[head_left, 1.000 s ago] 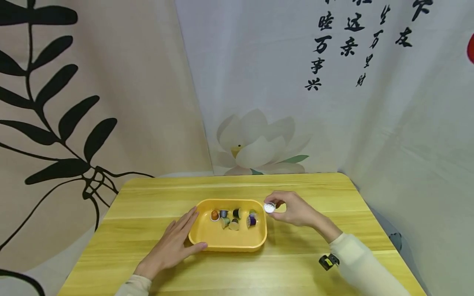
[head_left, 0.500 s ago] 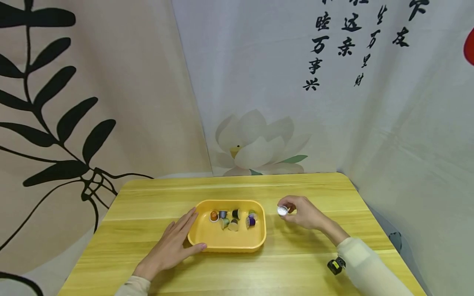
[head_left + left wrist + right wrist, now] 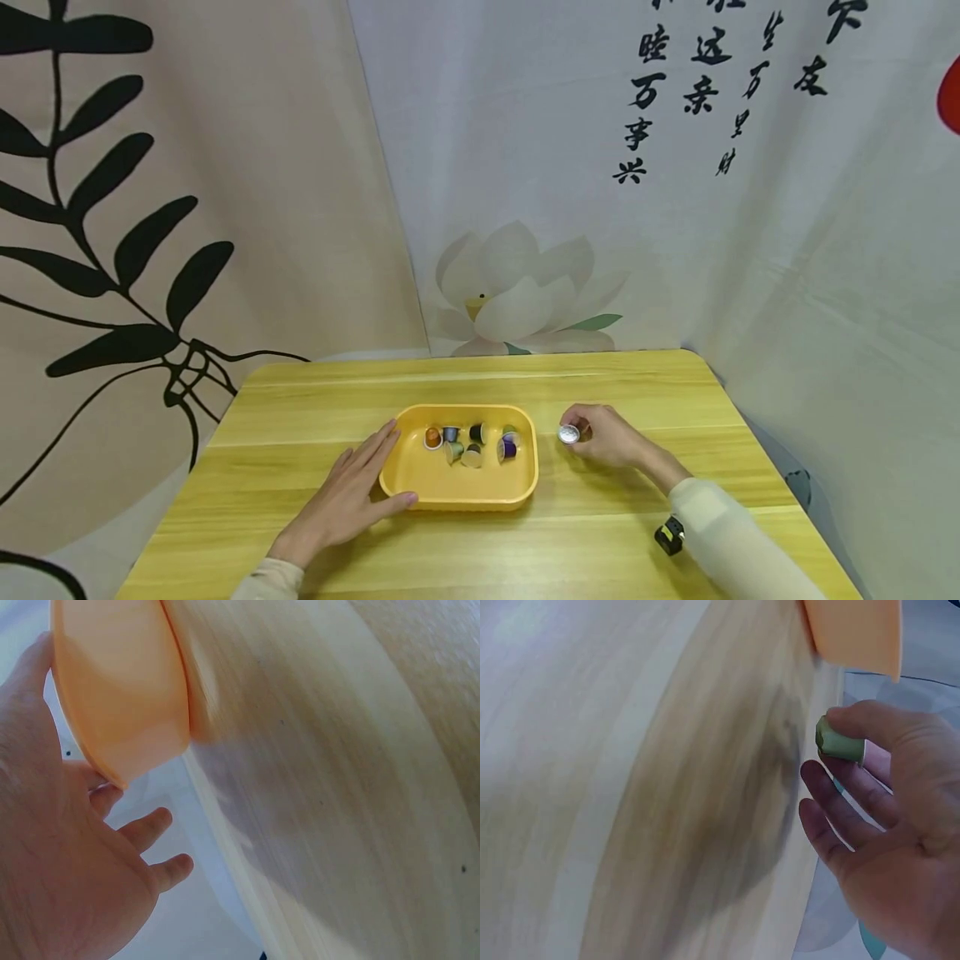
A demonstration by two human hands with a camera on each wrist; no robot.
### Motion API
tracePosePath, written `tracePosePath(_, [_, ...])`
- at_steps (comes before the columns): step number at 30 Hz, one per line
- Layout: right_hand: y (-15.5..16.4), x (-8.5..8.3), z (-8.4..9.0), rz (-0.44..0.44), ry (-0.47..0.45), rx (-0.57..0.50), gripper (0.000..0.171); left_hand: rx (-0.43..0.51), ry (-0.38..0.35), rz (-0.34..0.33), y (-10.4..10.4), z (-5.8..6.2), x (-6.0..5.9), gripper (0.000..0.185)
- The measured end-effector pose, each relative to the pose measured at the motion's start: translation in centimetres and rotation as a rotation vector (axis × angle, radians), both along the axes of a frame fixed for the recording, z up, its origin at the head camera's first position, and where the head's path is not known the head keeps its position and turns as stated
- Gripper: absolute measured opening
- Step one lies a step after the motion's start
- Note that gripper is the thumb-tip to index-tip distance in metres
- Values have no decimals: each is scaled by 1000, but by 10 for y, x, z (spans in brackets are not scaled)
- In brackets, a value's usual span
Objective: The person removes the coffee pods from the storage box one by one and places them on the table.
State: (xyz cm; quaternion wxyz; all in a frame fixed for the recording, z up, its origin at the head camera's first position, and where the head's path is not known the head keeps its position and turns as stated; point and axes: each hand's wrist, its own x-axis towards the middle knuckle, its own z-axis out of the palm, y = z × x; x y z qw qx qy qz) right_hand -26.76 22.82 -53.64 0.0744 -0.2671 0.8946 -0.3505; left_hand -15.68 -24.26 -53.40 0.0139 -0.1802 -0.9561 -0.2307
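Counter (image 3: 600, 533): pale yellow wood, rounded far corners, set before printed cloth hangings. Tray (image 3: 459, 497): yellow plastic, rounded oblong, standing at the middle of the counter, slightly nearer the left edge than the right. Capsules (image 3: 471, 443): a small cluster of mixed colours, orange, grey, dark, green and purple among them, gathered along the tray's far wall and lying at mixed angles; the near half of the tray floor is bare. Left hand (image 3: 348, 500): fingers straight and spread, laid flat on the counter against the tray's left wall with the thumb along its near left corner, apparently to steady the tray; it grips nothing. Right hand (image 3: 611, 435): on the counter just right of the tray, toward the right edge, thumb and fingers pinching one green capsule (image 3: 840, 744), its foil face turned toward the tray; the wrist view shows the thumb across the top and the other fingers loosely curled beneath. The capsule sits low over the counter, outside the tray; whether it touches the wood cannot be told.
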Motion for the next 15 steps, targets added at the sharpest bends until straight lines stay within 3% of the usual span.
tracePosePath(15, [-6, -4, -9, 8, 2, 20, 23, 2, 1, 3, -1, -1, -1, 108])
